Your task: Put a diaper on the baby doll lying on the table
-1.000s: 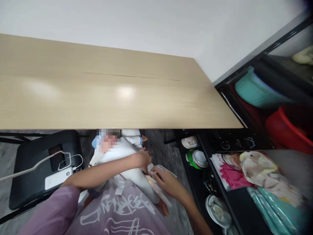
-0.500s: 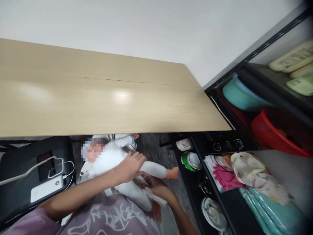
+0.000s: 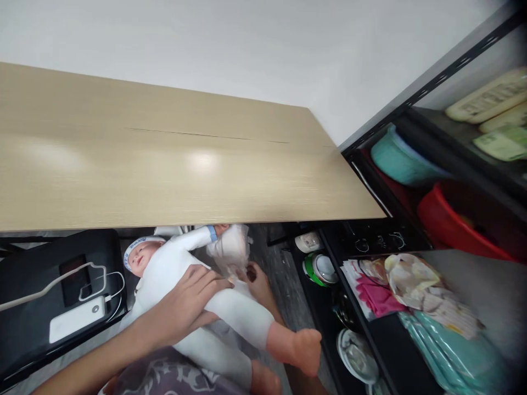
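Observation:
A baby doll (image 3: pixel 173 269) in a white suit and a patterned blue-and-white headband lies on its back across my lap, head to the left and bare feet to the right. My left hand (image 3: pixel 195 293) holds it at the hip, with the fingers over the front and the thumb by the near leg. Beyond the doll's raised leg, my right hand (image 3: pixel 256 282) grips a crumpled, see-through whitish plastic bag (image 3: pixel 233 247). Some of the right fingers are hidden behind the bag and the leg.
A wooden tabletop (image 3: pixel 185 181) overhangs the doll's far side. At left, a white power bank (image 3: pixel 77 318) with a cable lies on a black seat (image 3: pixel 28 274). Black shelving on the right holds a red basin (image 3: pixel 457 225), a teal basin (image 3: pixel 405 159), cloths and plastic packs.
The doll has come nearer, its feet moving down and right. My right hand has moved up behind its leg, and the bag now shows above it. My left hand has shifted down and left.

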Available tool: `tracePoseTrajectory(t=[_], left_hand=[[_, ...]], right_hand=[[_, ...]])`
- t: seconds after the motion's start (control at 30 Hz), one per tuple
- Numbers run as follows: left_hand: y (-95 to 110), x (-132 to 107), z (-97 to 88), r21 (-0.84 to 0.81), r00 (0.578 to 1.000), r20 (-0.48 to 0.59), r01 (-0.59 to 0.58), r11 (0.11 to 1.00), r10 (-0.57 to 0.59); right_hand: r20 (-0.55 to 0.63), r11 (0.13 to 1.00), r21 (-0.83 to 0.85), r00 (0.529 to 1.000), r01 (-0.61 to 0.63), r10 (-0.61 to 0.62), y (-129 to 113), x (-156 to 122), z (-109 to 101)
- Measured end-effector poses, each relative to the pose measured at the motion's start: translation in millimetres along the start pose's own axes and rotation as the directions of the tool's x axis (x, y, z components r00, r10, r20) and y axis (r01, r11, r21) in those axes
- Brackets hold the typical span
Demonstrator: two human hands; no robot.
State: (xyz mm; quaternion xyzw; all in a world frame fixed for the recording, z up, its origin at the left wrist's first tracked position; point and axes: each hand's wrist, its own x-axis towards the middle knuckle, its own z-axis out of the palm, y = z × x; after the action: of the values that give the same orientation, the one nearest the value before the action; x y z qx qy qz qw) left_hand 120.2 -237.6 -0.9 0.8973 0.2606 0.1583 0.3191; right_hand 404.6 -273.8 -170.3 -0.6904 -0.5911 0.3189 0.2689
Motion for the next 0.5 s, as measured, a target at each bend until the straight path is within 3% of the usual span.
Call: tracePoseTrajectory(t=[0.1, 0.17, 0.3, 0.5], left_hand=[[5.5, 1.1, 11.9, 0.167, 0.998, 0.051, -0.042, 0.985, 0.034], [7.0, 2.8, 20.1, 0.233, 0.995, 0.071, -0.081, 0.969, 0.066], [5.0, 2.8, 30.6, 0.282, 0.99, 0.075, -0.133, 0.95, 0.117], [4.0, 2.5, 33.9, 0.327, 0.988, 0.098, -0.142, 0.934, 0.116]], right_hand=[[-0.112, 0.995, -0.07, 0.992, -0.066, 0.058, -13.8, 14.1, 27.0], [-0.155, 0.989, -0.148, 0.988, -0.003, -0.02, -26.2, 20.3, 40.3], [-0.002, 0.918, -0.293, 0.96, 0.267, -0.28, -46.8, 36.6, 63.2], [0.142, 0.894, -0.351, 0.96, 0.277, -0.242, -64.7, 91.9, 83.2]])
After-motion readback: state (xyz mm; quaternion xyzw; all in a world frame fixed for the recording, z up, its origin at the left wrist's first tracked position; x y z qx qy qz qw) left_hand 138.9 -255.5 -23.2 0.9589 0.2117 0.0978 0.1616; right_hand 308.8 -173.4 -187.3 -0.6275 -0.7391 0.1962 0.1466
